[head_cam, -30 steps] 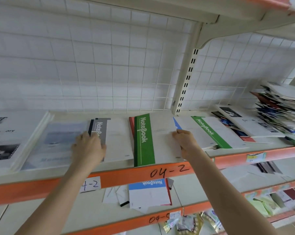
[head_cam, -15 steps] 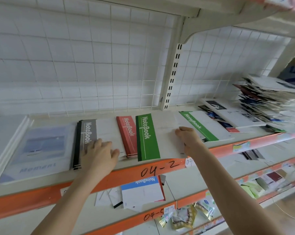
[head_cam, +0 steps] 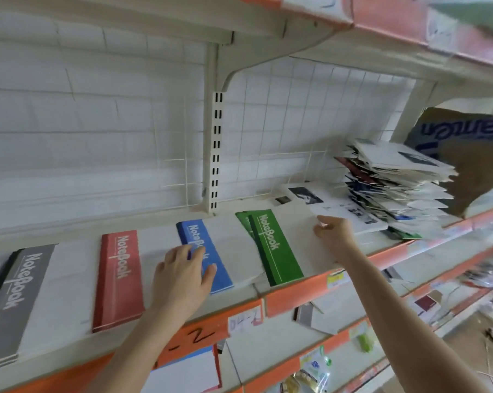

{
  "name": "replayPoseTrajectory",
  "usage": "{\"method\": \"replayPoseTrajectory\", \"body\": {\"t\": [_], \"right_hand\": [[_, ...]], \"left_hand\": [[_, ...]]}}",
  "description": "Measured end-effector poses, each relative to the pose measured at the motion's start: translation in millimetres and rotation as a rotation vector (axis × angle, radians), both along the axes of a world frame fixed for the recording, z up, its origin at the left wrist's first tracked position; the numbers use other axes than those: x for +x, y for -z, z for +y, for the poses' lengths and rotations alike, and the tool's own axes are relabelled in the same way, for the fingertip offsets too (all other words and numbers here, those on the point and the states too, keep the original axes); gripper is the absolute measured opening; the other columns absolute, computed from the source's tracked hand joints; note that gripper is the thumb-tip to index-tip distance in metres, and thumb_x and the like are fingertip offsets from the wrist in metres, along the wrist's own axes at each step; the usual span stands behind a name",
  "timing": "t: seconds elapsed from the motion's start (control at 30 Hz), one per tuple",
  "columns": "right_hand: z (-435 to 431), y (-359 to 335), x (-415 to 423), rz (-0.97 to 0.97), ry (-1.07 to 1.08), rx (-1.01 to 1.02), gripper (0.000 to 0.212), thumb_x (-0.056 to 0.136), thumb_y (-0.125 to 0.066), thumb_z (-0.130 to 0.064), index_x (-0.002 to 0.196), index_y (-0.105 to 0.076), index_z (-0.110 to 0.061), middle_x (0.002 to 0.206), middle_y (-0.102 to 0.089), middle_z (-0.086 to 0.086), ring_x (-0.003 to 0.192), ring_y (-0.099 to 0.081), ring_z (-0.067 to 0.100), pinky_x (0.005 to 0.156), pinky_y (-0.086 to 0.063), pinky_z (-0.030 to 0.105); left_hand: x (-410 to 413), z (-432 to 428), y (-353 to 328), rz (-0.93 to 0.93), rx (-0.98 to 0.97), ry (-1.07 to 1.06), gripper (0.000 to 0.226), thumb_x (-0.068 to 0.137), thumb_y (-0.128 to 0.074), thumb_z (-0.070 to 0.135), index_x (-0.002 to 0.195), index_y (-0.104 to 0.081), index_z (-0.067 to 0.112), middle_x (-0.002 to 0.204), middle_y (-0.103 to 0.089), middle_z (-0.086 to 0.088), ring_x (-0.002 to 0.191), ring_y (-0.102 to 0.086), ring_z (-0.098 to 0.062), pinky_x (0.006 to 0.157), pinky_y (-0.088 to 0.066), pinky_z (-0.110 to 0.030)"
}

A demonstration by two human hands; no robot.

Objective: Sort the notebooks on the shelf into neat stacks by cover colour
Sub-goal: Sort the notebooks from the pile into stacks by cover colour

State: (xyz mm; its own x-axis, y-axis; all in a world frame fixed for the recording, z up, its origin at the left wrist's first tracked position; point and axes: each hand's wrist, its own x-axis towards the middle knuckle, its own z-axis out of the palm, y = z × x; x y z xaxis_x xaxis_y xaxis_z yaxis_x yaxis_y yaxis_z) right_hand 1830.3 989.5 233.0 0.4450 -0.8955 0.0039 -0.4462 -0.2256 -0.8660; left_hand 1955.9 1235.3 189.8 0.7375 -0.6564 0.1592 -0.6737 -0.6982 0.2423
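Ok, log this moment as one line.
left hand flat on blue notebook | right hand gripping green notebook edge | grey notebook, red notebook placed | mixed pile at right

a white wire grid [head_cam: 282,123] backs the bay, with a slotted cream upright [head_cam: 216,154] and a curved bracket [head_cam: 253,66] above it. at the far right end stands a torn brown cardboard box [head_cam: 472,171] with blue lettering. the orange front edge [head_cam: 296,296] bears a handwritten paper label [head_cam: 245,320] and a yellow tag [head_cam: 335,279]. near the front edge of the lower shelf [head_cam: 262,355] lie shiny packets [head_cam: 314,367] and a small green item [head_cam: 365,340].
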Motion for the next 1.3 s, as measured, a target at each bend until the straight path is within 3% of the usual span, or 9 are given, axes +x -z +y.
{"method": "replayPoseTrajectory", "body": {"t": [0.07, 0.13, 0.2, 0.37, 0.63, 1.0, 1.13, 1.23, 1.3], "right_hand": [[-17, -4, 0, 0.15, -0.094, -0.068, 0.009, 0.086, -0.057, -0.001, 0.088, -0.065, -0.004, 0.074, -0.059, 0.012, 0.066, -0.054, 0.019, 0.055, -0.045, 0.024], [-30, -2, 7, 0.32, -0.176, -0.137, 0.013, 0.082, -0.062, -0.009, 0.095, -0.062, -0.006, 0.084, -0.062, 0.012, 0.075, -0.06, 0.025, 0.051, -0.043, 0.023], [-40, 4, 18, 0.438, -0.232, -0.238, 0.032, 0.081, -0.065, -0.015, 0.11, -0.06, -0.002, 0.104, -0.062, 0.016, 0.094, -0.06, 0.03, 0.065, -0.048, 0.028], [-44, 21, 37, 0.596, -0.374, -0.46, 0.04, 0.087, -0.058, -0.022, 0.123, -0.053, -0.004, 0.124, -0.047, 0.015, 0.111, -0.049, 0.03, 0.09, -0.042, 0.032], [-88, 27, 21, 0.672, -0.382, -0.619, 0.044, 0.089, -0.051, -0.035, 0.127, -0.044, -0.014, 0.124, -0.044, 0.012, 0.117, -0.04, 0.034, 0.095, -0.037, 0.038], [-99, 12, -1, 0.747, -0.453, -0.94, 0.026, 0.094, -0.04, -0.001, 0.118, -0.048, 0.0, 0.106, -0.063, 0.011, 0.089, -0.062, 0.024, 0.064, -0.041, 0.026], [-92, 2, -9, 0.582, -0.458, -0.916, 0.027, 0.092, -0.038, 0.001, 0.116, -0.05, 0.0, 0.102, -0.064, 0.016, 0.086, -0.062, 0.03, 0.062, -0.041, 0.031], [-77, 8, -18, 0.428, -0.547, -0.965, 0.029, 0.088, -0.03, -0.001, 0.105, -0.053, 0.0, 0.09, -0.065, 0.019, 0.075, -0.059, 0.034, 0.058, -0.031, 0.033], [-70, 15, -24, 0.307, -0.6, -0.964, 0.026, 0.086, -0.031, -0.007, 0.096, -0.055, -0.002, 0.082, -0.064, 0.022, 0.073, -0.06, 0.04, 0.058, -0.031, 0.035]], "left_hand": [[-7, -24, 0, -0.003, 0.004, -0.003, 0.049, 0.097, -0.036, 0.042, 0.14, -0.039, 0.02, 0.144, -0.039, -0.003, 0.133, -0.034, -0.023, 0.101, -0.036, -0.035], [-14, -42, 0, -0.005, 0.001, -0.01, 0.049, 0.098, -0.033, 0.044, 0.142, -0.035, 0.022, 0.145, -0.036, -0.001, 0.135, -0.03, -0.02, 0.102, -0.035, -0.033], [-19, -58, 1, -0.005, -0.005, -0.014, 0.05, 0.098, -0.031, 0.044, 0.143, -0.033, 0.023, 0.147, -0.034, 0.0, 0.136, -0.028, -0.019, 0.103, -0.035, -0.033], [-28, -84, 4, -0.007, 0.007, -0.056, 0.05, 0.098, -0.031, 0.044, 0.144, -0.032, 0.023, 0.148, -0.033, 0.0, 0.138, -0.025, -0.019, 0.108, -0.031, -0.033], [-41, -113, 6, -0.029, 0.008, -0.116, 0.05, 0.098, -0.032, 0.045, 0.141, -0.037, 0.021, 0.145, -0.037, -0.001, 0.136, -0.03, -0.019, 0.106, -0.035, -0.033], [-59, -155, 0, -0.08, -0.07, -0.059, 0.047, 0.097, -0.037, 0.041, 0.138, -0.043, 0.019, 0.139, -0.043, 0.0, 0.13, -0.036, -0.018, 0.101, -0.036, -0.031], [-72, -174, -10, 0.231, -0.477, 0.039, 0.038, 0.098, -0.043, 0.031, 0.128, -0.055, 0.012, 0.132, -0.054, 0.0, 0.121, -0.048, -0.014, 0.093, -0.038, -0.022], [-78, -194, -23, 0.913, -0.83, -0.044, 0.039, 0.099, -0.041, 0.033, 0.123, -0.055, 0.005, 0.107, -0.065, -0.006, 0.099, -0.061, -0.019, 0.083, -0.045, -0.026], [-78, -203, -31, 1.404, -1.024, -0.124, 0.039, 0.099, -0.039, 0.039, 0.114, -0.055, 0.006, 0.086, -0.067, -0.012, 0.075, -0.064, -0.023, 0.063, -0.051, -0.031]]}}
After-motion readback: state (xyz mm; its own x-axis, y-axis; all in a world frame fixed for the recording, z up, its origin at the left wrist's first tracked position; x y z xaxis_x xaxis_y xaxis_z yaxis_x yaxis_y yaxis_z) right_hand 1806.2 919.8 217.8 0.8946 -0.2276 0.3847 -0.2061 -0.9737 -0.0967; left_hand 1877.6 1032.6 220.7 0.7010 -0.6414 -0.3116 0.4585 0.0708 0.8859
